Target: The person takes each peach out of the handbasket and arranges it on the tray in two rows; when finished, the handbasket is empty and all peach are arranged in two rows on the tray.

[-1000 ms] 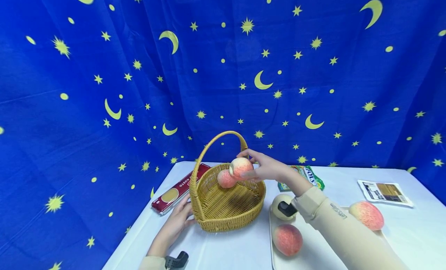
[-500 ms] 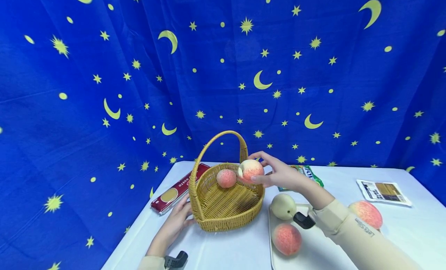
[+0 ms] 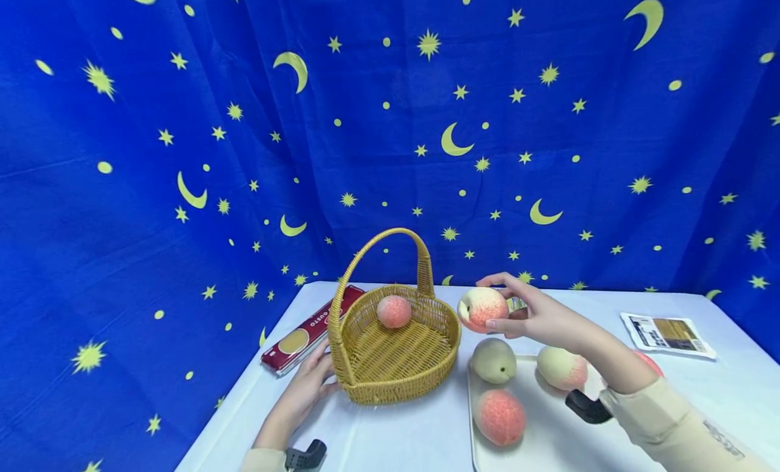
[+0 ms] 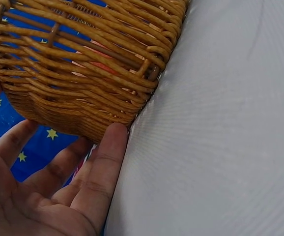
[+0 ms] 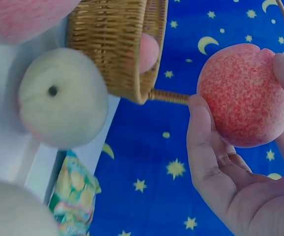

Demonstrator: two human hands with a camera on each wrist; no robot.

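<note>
My right hand [image 3: 542, 316] grips a peach [image 3: 483, 308] between thumb and fingers, in the air just right of the wicker basket [image 3: 396, 387]. In the right wrist view the same peach [image 5: 245, 96] shows its red side. One smaller pink peach [image 3: 394, 311] lies inside the basket at the back. My left hand [image 3: 305, 391] rests against the basket's left side. In the left wrist view its fingers [image 4: 102, 182] are extended, their tips touching the woven wall [image 4: 83, 83].
A white tray [image 3: 548, 452] at the front right bears several peaches, among them a pale one [image 3: 494, 361] and a red one [image 3: 500, 416]. A red packet [image 3: 305, 336] lies left of the basket. Farther right is a flat packet [image 3: 667, 335]. A green bag [image 5: 75, 196] lies behind the tray.
My right hand has moved right with the peach, from over the basket to outside its right rim. The left hand and the basket stay in place.
</note>
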